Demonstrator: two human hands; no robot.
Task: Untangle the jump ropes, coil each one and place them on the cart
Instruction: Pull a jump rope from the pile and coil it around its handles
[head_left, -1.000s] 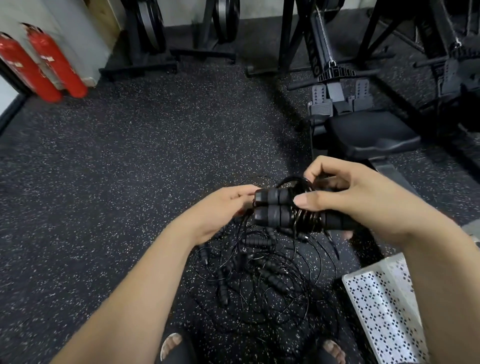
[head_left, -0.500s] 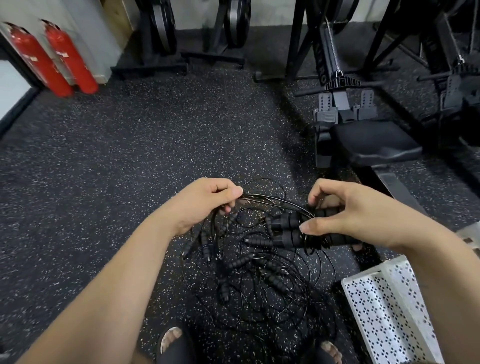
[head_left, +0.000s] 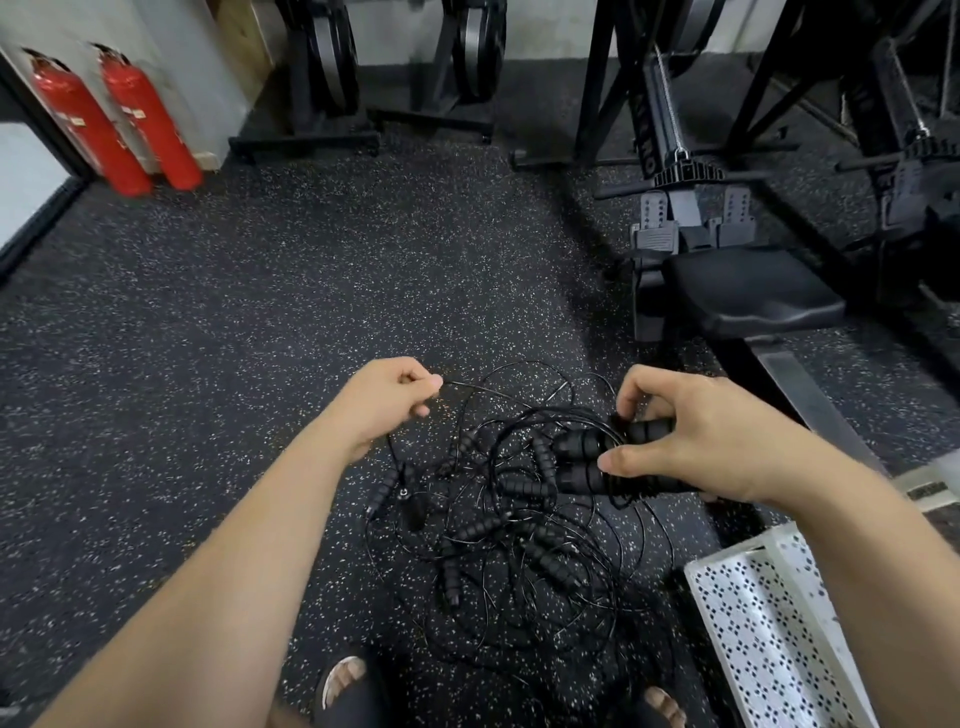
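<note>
A tangle of black jump ropes (head_left: 514, 540) with several ribbed handles lies on the speckled floor between my feet. My right hand (head_left: 685, 431) grips a pair of black handles (head_left: 587, 462) with cord wound round them, held above the pile. My left hand (head_left: 387, 397) pinches a thin black cord (head_left: 467, 387) and holds it out to the left; the cord runs from my fingers toward the handles. The white perforated cart (head_left: 769, 623) shows at the lower right, only its corner in view.
A rowing machine with a black seat (head_left: 748, 291) stands close on the right. More black gym machines (head_left: 332, 78) line the back wall. Two red fire extinguishers (head_left: 114, 119) lean at the far left. My sandalled feet (head_left: 343, 686) are at the bottom edge.
My left hand has let go of the handles' end and drawn a cord out to the left. My right hand has lowered the handle pair and shifted right.
</note>
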